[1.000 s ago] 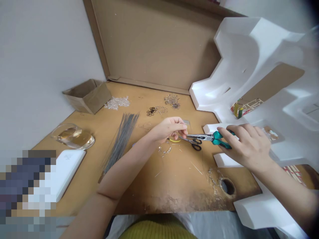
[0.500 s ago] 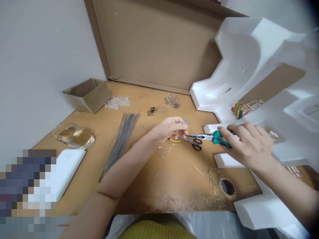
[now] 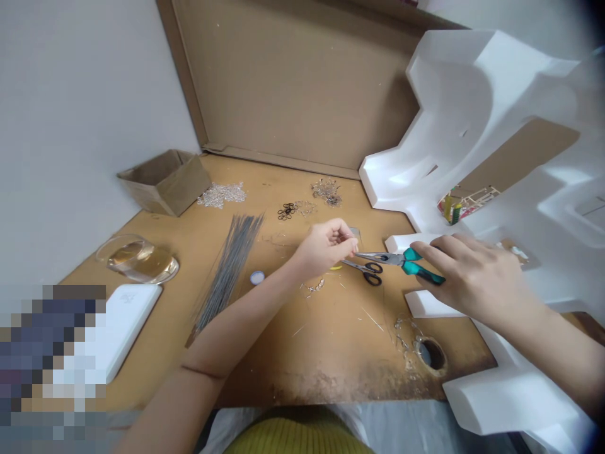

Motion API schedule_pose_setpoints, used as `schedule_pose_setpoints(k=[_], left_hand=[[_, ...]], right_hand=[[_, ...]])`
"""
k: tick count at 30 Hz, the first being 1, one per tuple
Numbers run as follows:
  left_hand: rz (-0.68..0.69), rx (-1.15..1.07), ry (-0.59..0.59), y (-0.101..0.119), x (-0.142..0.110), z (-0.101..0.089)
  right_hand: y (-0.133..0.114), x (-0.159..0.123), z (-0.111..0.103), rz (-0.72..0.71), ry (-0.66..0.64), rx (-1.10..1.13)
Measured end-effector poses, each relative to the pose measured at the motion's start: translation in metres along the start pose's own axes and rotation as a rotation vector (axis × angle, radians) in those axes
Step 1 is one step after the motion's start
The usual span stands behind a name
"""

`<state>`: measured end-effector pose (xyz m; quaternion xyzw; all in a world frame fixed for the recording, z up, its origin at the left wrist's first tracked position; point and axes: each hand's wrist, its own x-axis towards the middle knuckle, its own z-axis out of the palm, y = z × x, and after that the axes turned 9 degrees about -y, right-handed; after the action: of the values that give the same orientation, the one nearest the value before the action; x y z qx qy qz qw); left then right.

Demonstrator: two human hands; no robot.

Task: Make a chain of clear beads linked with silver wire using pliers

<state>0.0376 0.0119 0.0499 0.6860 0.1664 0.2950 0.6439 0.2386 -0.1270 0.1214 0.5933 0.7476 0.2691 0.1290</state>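
My right hand (image 3: 472, 271) is wrapped around the teal handles of long-nose pliers (image 3: 394, 258). The pliers point left, their slim jaws reaching my left fingertips. With thumb and fingers pinched together, my left hand (image 3: 328, 247) holds something too small to make out; a thin wire-like glint shows by the fingers. Black-handled scissors (image 3: 371, 273) lie on the table just below the plier jaws. Below my left hand rests a small beaded wire piece (image 3: 314, 287), partly hidden by the wrist. Loose thin wire bits (image 3: 373, 320) lie nearer me.
A bundle of grey wires (image 3: 229, 274) lies left of my forearm, beside a blue-white cap (image 3: 257, 277). Clear beads (image 3: 222, 194), black rings (image 3: 286, 211) and a cardboard box (image 3: 165, 183) sit farther back. A tilted glass (image 3: 142, 260) stands left; white foam (image 3: 454, 126) borders the right.
My left hand has turned slightly, its fingers curling more and the wrist shifting right, uncovering the blue-white cap. The pliers still meet the left fingertips, handles spread a little wider.
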Motion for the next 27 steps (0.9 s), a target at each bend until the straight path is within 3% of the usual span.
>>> schedule_pose_setpoints(k=[5, 10, 13, 18, 27], left_hand=[[0.216, 0.268, 0.033, 0.003, -0.009, 0.012], [0.251, 0.244, 0.022, 0.004, -0.010, 0.016], [0.185, 0.185, -0.001, 0.004, -0.008, 0.014], [-0.029, 0.159, -0.149, 0.006, -0.003, 0.002], [-0.150, 0.072, -0.262, 0.014, -0.002, -0.017]], right_hand=[[0.007, -0.002, -0.009, 0.063, -0.131, 0.150], [0.012, -0.001, -0.009, 0.060, -0.236, 0.339], [0.014, 0.000, -0.005, 0.062, -0.260, 0.393], [0.017, -0.003, -0.004, 0.085, -0.252, 0.329], [0.017, -0.003, -0.002, 0.097, -0.261, 0.317]])
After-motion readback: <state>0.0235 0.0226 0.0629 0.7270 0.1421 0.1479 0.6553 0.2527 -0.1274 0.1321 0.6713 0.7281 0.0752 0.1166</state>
